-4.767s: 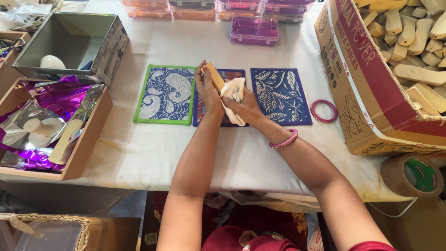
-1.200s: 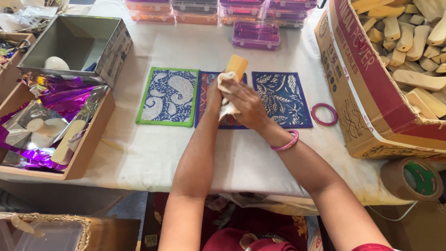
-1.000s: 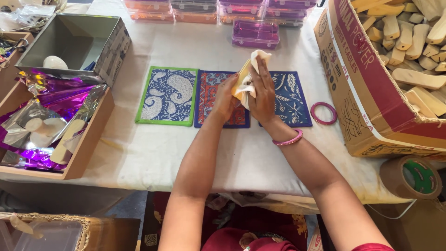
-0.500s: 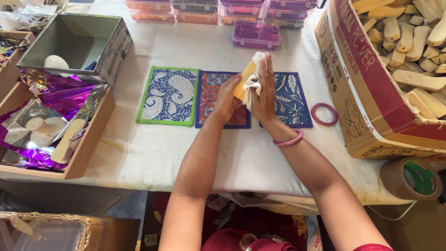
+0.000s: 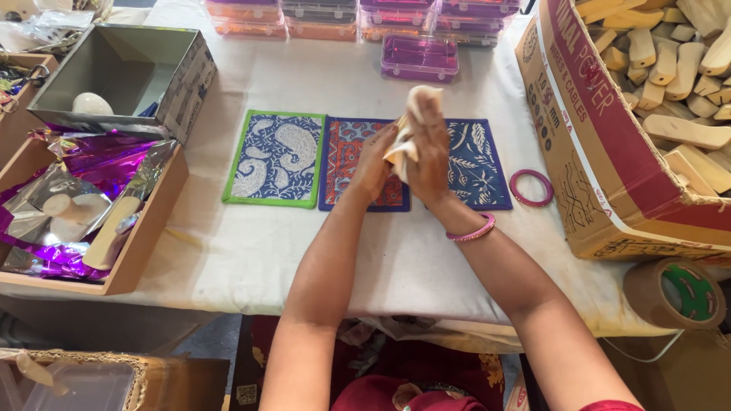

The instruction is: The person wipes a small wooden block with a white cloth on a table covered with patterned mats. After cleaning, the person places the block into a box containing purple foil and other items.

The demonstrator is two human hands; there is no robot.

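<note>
Now | left hand [image 5: 375, 158] and right hand [image 5: 429, 148]: fingers gripping pale cloth [image 5: 415, 114] around a wooden piece | right: red-banded cardboard box [image 5: 601, 152] | top: purple plastic case [image 5: 421, 58] | brown tape roll [image 5: 674, 293]

A craft workshop: a big cardboard box [image 5: 601, 175] full of wooden blocks [image 5: 670, 53], stacked plastic cases [image 5: 358, 15], and tape [image 5: 674, 293] on the counter [image 5: 411, 259].

You've got a cream cloth [image 5: 417, 114] in hand, a pink bangle [image 5: 471, 230] on your right wrist. Below: a green-edged blue mat [image 5: 277, 157] with white paisley, a red-orange patterned mat [image 5: 349, 156], and a navy mat [image 5: 476, 164] with pale leaves.
</note>
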